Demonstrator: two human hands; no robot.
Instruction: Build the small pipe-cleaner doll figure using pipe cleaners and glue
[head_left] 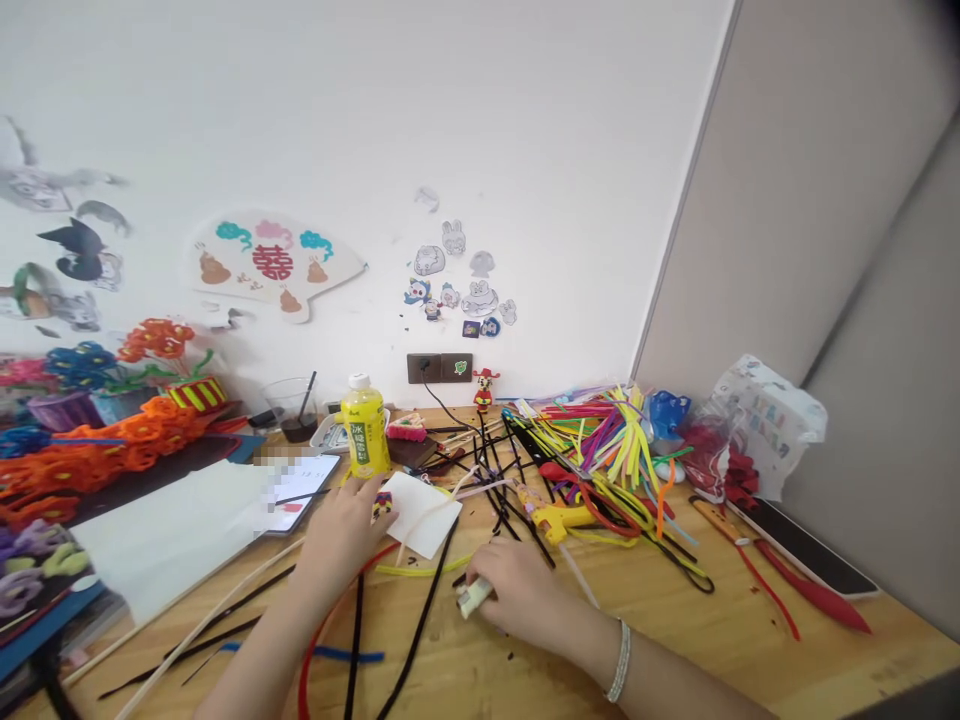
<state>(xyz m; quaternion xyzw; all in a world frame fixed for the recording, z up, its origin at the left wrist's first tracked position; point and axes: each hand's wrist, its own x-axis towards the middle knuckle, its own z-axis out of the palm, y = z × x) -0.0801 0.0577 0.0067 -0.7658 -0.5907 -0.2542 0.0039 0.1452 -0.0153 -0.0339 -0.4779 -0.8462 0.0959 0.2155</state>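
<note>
My left hand (341, 530) reaches over the table in front of the yellow drink bottle (365, 430). Its thumb and fingers are closed around a small multicoloured piece (382, 503) with red, yellow and dark bands, partly hidden, at the edge of a white paper sheet (424, 515). Low over the table, my right hand (517, 590) is closed on a small cream-white block (474, 598), perhaps a lighter, with one end showing. Black fuzzy stems (427, 625) and a yellow stem (420, 572) lie between the hands.
Behind my right hand lie a yellow glue gun (559, 520) and a heap of coloured stems (630, 430). A red-bladed knife (810, 585) and a phone (806, 550) lie right. A cup of dark liquid (298, 425) and fuzzy orange flowers (157, 440) stand left.
</note>
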